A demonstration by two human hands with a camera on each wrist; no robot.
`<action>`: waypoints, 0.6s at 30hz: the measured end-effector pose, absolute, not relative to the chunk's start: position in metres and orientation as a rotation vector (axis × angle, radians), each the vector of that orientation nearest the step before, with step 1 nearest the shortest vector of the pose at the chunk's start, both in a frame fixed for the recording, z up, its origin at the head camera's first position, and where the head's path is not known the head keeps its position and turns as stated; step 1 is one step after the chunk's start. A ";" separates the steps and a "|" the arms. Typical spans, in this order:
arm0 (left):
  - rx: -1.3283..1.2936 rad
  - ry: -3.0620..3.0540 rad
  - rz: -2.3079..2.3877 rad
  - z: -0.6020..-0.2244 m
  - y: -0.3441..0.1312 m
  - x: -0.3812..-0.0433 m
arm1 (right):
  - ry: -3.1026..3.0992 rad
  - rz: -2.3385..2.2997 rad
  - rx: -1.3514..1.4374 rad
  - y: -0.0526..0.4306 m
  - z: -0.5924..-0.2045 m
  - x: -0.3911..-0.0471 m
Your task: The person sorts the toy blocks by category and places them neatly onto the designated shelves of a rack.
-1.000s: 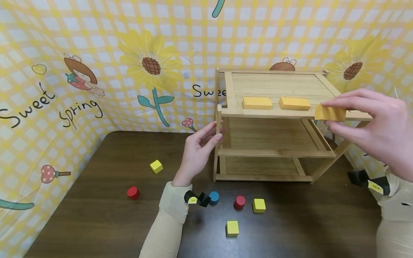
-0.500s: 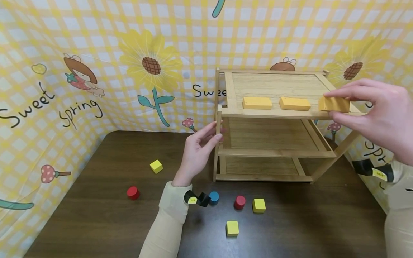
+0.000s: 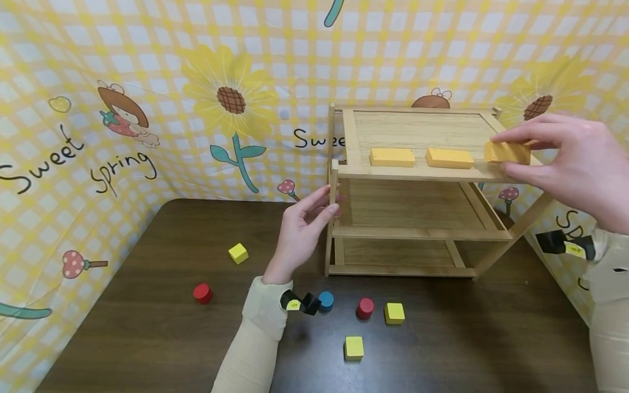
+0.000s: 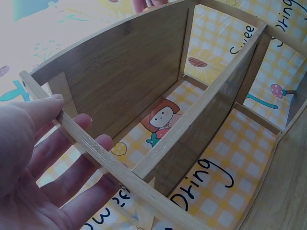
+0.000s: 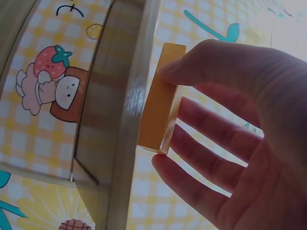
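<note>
While the left hand (image 3: 300,232) loosely grips the shelf (image 3: 422,233), the right hand (image 3: 577,164) pinches a block (image 3: 506,153) between thumb and fingers at the top board (image 3: 417,131)'s right front edge.
Open board stretches behind two other blocks (image 3: 392,157) (image 3: 449,159); the held one is farther back than a second ago.

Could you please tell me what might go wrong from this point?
The held block in the right grip is near the front edge of the top shelf, so it could tip off if released too far forward. The right grip might also nudge the neighbouring block, which lies near that edge too. The left grip holds the front left post, so a sudden tug could jolt the shelf.
</note>
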State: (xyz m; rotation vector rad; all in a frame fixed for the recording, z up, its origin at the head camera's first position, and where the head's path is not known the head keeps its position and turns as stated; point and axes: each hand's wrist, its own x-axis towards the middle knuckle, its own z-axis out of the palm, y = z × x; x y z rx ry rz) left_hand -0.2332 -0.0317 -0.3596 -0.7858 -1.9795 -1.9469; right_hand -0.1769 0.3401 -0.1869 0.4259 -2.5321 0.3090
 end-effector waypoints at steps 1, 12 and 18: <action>-0.785 -1.979 -1.948 -0.360 -0.032 -0.233 | -2.546 0.307 0.418 0.341 -0.187 -0.178; -0.794 -1.972 -1.952 -0.360 -0.031 -0.233 | -2.655 0.315 0.387 0.345 -0.183 -0.185; -0.791 -1.973 -1.953 -0.360 -0.032 -0.233 | -2.681 0.252 0.407 0.344 -0.182 -0.188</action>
